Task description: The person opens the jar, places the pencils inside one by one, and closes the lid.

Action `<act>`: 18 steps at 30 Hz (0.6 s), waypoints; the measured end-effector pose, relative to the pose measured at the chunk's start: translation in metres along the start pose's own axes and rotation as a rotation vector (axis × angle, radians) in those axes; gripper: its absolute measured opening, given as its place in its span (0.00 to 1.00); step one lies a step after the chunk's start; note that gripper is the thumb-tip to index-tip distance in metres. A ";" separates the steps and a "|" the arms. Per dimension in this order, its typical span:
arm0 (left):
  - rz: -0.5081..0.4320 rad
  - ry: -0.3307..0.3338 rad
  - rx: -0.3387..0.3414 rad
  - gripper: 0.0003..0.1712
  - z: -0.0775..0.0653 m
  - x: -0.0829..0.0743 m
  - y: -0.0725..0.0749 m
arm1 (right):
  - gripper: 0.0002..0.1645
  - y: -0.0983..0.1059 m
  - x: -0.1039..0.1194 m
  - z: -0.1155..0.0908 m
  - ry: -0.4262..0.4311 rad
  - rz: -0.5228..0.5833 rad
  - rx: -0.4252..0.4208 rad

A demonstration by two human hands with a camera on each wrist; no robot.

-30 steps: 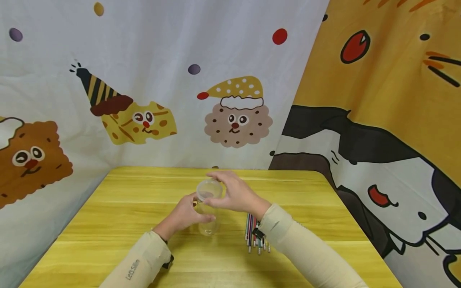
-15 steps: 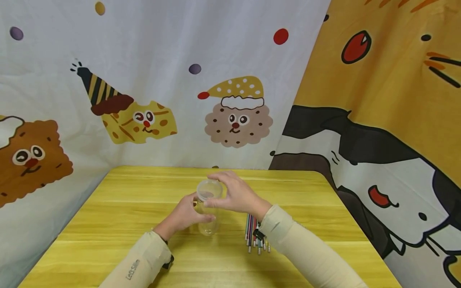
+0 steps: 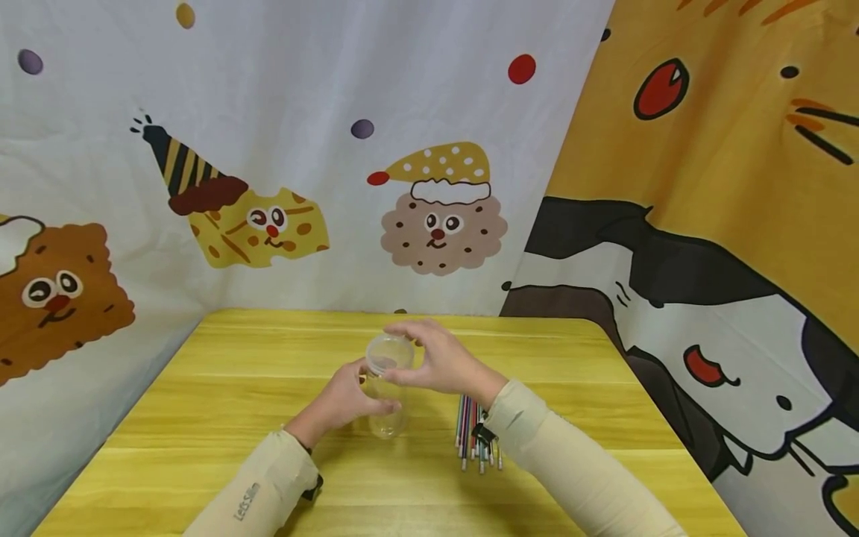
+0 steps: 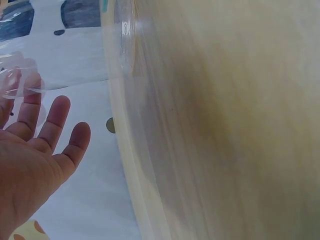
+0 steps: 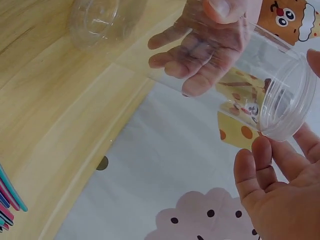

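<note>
A tall clear plastic jar point(image 3: 387, 425) stands upright on the wooden table, see-through with nothing showing inside. My left hand point(image 3: 345, 395) grips its body from the left, thumb in front and fingers behind. At the top, my right hand point(image 3: 443, 362) holds the clear round lid point(image 3: 390, 352) by its edge between thumb and fingers. In the right wrist view the ridged lid point(image 5: 287, 102) sits on the jar's mouth, and the left hand's fingers point(image 5: 200, 85) show through the wall. The left wrist view catches part of the jar point(image 4: 75, 55) beside the left hand point(image 4: 30, 160).
A bundle of colored pencils point(image 3: 464, 432) lies on the table point(image 3: 268, 358) to the right of the jar, partly covered by the right sleeve point(image 3: 564, 455). Behind the table hangs a cartoon-printed curtain point(image 3: 302, 89).
</note>
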State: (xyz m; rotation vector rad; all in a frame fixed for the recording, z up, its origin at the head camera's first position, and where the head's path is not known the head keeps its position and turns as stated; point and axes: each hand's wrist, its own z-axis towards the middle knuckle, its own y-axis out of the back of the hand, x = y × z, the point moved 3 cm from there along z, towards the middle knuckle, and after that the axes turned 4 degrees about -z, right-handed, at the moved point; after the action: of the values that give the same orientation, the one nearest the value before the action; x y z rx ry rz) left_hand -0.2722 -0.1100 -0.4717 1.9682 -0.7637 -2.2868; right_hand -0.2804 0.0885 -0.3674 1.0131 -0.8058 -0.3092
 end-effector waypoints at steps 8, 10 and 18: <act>-0.017 0.001 0.001 0.39 0.000 0.002 -0.001 | 0.45 -0.005 -0.001 -0.001 -0.016 0.009 0.000; -0.018 -0.003 0.001 0.39 0.000 0.003 -0.001 | 0.47 -0.006 -0.002 -0.001 -0.033 0.010 -0.014; -0.026 0.004 0.004 0.39 0.000 0.003 0.000 | 0.43 -0.003 0.000 0.003 -0.020 0.029 -0.049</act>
State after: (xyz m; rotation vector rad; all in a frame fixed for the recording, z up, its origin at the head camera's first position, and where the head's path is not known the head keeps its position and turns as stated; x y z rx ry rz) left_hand -0.2726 -0.1111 -0.4745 1.9951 -0.7480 -2.2970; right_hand -0.2821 0.0851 -0.3693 0.9529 -0.8265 -0.3135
